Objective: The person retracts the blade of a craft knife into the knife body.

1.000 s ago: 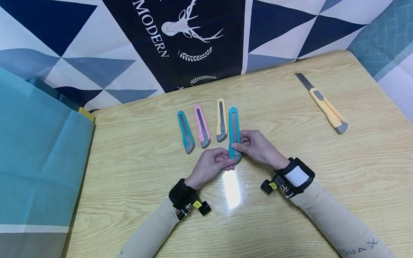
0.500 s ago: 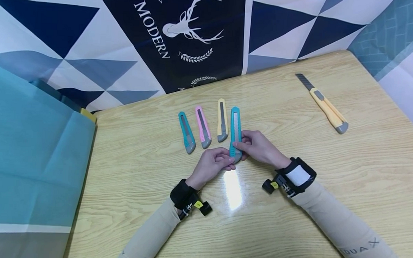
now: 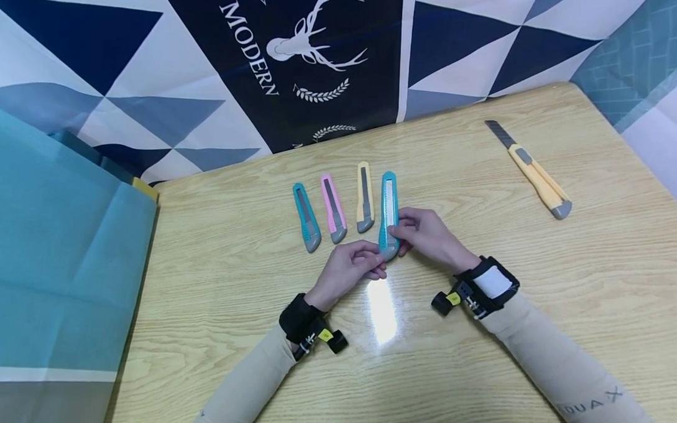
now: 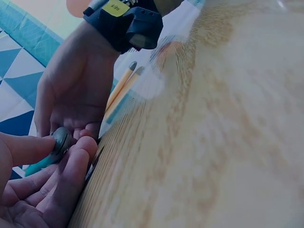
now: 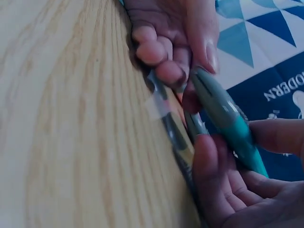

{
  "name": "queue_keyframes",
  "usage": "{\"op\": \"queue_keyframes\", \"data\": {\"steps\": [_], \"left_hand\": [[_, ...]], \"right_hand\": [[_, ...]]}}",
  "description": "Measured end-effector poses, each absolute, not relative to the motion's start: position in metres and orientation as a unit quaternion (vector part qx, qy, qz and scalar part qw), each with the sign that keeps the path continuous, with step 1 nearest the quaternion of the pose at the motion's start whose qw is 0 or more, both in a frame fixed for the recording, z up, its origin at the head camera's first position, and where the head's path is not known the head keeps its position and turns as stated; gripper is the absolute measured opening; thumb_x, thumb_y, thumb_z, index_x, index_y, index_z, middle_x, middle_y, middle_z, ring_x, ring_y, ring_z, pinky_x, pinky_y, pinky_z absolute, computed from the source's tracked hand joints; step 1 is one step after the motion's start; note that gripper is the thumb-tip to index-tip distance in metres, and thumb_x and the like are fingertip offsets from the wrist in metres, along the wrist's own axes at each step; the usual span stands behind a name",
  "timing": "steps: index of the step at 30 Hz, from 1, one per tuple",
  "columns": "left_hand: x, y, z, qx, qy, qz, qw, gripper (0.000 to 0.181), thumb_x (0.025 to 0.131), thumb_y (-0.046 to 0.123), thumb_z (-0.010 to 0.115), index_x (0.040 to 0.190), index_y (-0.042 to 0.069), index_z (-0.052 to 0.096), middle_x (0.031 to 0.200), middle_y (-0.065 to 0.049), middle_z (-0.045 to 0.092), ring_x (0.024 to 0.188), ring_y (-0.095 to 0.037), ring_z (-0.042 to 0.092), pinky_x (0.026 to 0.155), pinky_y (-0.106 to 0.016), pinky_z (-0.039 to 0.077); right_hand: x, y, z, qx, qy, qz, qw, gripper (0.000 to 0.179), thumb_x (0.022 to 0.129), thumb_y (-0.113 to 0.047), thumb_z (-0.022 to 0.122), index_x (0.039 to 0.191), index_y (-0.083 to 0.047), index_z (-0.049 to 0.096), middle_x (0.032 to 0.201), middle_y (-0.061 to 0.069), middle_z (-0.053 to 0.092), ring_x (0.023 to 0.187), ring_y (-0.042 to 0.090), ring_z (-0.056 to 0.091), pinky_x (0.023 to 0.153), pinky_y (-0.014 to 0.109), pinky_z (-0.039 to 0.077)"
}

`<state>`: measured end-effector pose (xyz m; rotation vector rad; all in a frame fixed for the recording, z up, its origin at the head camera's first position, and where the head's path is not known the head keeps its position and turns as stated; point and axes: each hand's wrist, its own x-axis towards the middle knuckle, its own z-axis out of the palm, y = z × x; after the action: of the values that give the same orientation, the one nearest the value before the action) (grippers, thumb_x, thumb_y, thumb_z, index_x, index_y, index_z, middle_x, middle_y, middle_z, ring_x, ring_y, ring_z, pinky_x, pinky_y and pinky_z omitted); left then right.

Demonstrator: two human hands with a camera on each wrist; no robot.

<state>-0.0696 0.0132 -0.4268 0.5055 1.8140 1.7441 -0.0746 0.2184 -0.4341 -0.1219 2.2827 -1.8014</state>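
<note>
Grey end (image 3: 390, 251) pinched between fingers of your left hand (image 3: 346, 268), side clamped by those of your right hand (image 3: 429, 237), the teal cutter (image 3: 390, 204) is just right of the smaller yellow cutter (image 3: 365, 197), probably gripped two-handed for steadiness.

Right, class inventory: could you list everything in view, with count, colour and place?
Lying teal cutter: one, teal and grey, left of the row
Pink cutter: one, pink and grey, middle
Yellow cutter: one, yellow and grey, right
Held cutter: one, teal and grey, beside the row
Blade-out cutter: one, orange and grey, far right
Table: one, pale wood, beneath
Printed cloth: count unclear, blue, black, white, behind
Draped cloth: one, mostly teal, left
Sleeves: two, beige, bottom
Wrist cameras: two, black, strapped on
Left grip: one, bare, pinching held cutter's end
Right grip: one, bare, pinching its body
</note>
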Motion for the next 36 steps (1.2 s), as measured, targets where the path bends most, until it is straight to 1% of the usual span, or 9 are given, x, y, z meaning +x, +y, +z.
{"op": "queue_keyframes", "data": {"steps": [5, 9, 12, 16, 19, 23, 28, 34, 36], "left_hand": [[-0.071, 0.012, -0.425, 0.195, 0.673, 0.650, 0.293, 0.021, 0.093, -0.002, 0.052, 0.110, -0.014, 0.055, 0.091, -0.033, 0.062, 0.080, -0.039, 0.063, 0.075, -0.043, 0.057], [-0.072, 0.012, -0.424, 0.201, 0.673, 0.648, 0.296, 0.021, 0.093, -0.002, 0.051, 0.110, -0.015, 0.055, 0.091, -0.033, 0.062, 0.081, -0.038, 0.063, 0.076, -0.044, 0.057], [-0.072, 0.012, -0.424, 0.199, 0.673, 0.648, 0.294, 0.021, 0.093, -0.003, 0.051, 0.109, -0.015, 0.055, 0.091, -0.033, 0.062, 0.080, -0.039, 0.062, 0.076, -0.045, 0.057], [-0.071, 0.013, -0.425, 0.190, 0.674, 0.650, 0.295, 0.020, 0.093, -0.004, 0.051, 0.108, -0.015, 0.056, 0.091, -0.035, 0.061, 0.080, -0.040, 0.062, 0.075, -0.044, 0.057], [-0.069, 0.014, -0.425, 0.181, 0.673, 0.654, 0.295, 0.019, 0.092, -0.004, 0.051, 0.107, -0.015, 0.056, 0.090, -0.036, 0.061, 0.080, -0.042, 0.062, 0.074, -0.043, 0.057], [-0.068, 0.013, -0.425, 0.172, 0.675, 0.657, 0.287, 0.018, 0.092, -0.006, 0.050, 0.105, -0.016, 0.057, 0.089, -0.036, 0.061, 0.079, -0.043, 0.061, 0.073, -0.042, 0.058], [-0.068, 0.013, -0.425, 0.171, 0.678, 0.657, 0.281, 0.017, 0.092, -0.006, 0.049, 0.104, -0.016, 0.057, 0.088, -0.035, 0.062, 0.079, -0.043, 0.061, 0.072, -0.041, 0.058], [-0.068, 0.013, -0.425, 0.175, 0.677, 0.658, 0.279, 0.018, 0.092, -0.007, 0.049, 0.104, -0.016, 0.057, 0.088, -0.035, 0.061, 0.079, -0.043, 0.061, 0.072, -0.040, 0.058], [-0.070, 0.013, -0.431, 0.177, 0.673, 0.662, 0.279, 0.018, 0.092, -0.007, 0.048, 0.105, -0.016, 0.057, 0.088, -0.035, 0.061, 0.078, -0.042, 0.061, 0.071, -0.039, 0.058]], "right_hand": [[-0.079, 0.226, -0.440, -0.001, 0.774, -0.629, 0.072, 0.033, 0.091, -0.013, 0.058, 0.115, 0.008, 0.051, 0.089, 0.021, 0.064, 0.066, 0.028, 0.063, 0.057, 0.025, 0.056], [-0.083, 0.231, -0.442, 0.019, 0.775, -0.629, 0.054, 0.033, 0.091, -0.015, 0.060, 0.115, 0.005, 0.053, 0.087, 0.017, 0.065, 0.064, 0.026, 0.062, 0.055, 0.024, 0.056], [-0.087, 0.233, -0.444, 0.025, 0.776, -0.627, 0.056, 0.031, 0.090, -0.016, 0.062, 0.112, 0.005, 0.055, 0.079, 0.015, 0.065, 0.061, 0.025, 0.061, 0.051, 0.025, 0.056], [-0.093, 0.236, -0.445, 0.025, 0.785, -0.615, 0.063, 0.038, 0.088, -0.013, 0.065, 0.117, 0.008, 0.052, 0.073, 0.013, 0.064, 0.057, 0.023, 0.060, 0.047, 0.024, 0.056], [-0.100, 0.236, -0.446, 0.038, 0.793, -0.604, 0.069, 0.043, 0.086, -0.015, 0.067, 0.118, 0.007, 0.050, 0.073, 0.011, 0.065, 0.056, 0.023, 0.060, 0.045, 0.024, 0.055], [-0.113, 0.235, -0.446, 0.054, 0.798, -0.596, 0.071, 0.037, 0.084, -0.019, 0.069, 0.111, 0.002, 0.055, 0.071, 0.011, 0.065, 0.055, 0.023, 0.061, 0.044, 0.025, 0.055], [-0.126, 0.233, -0.445, 0.059, 0.797, -0.597, 0.069, 0.031, 0.084, -0.020, 0.070, 0.103, 0.001, 0.058, 0.065, 0.010, 0.064, 0.053, 0.024, 0.062, 0.044, 0.026, 0.056], [-0.132, 0.234, -0.441, 0.060, 0.801, -0.590, 0.085, 0.030, 0.083, -0.020, 0.071, 0.100, 0.002, 0.058, 0.061, 0.009, 0.064, 0.052, 0.025, 0.062, 0.044, 0.028, 0.057], [-0.133, 0.233, -0.439, 0.060, 0.805, -0.584, 0.086, 0.028, 0.084, -0.019, 0.070, 0.099, 0.002, 0.058, 0.061, 0.009, 0.064, 0.051, 0.026, 0.062, 0.043, 0.029, 0.057]]}}
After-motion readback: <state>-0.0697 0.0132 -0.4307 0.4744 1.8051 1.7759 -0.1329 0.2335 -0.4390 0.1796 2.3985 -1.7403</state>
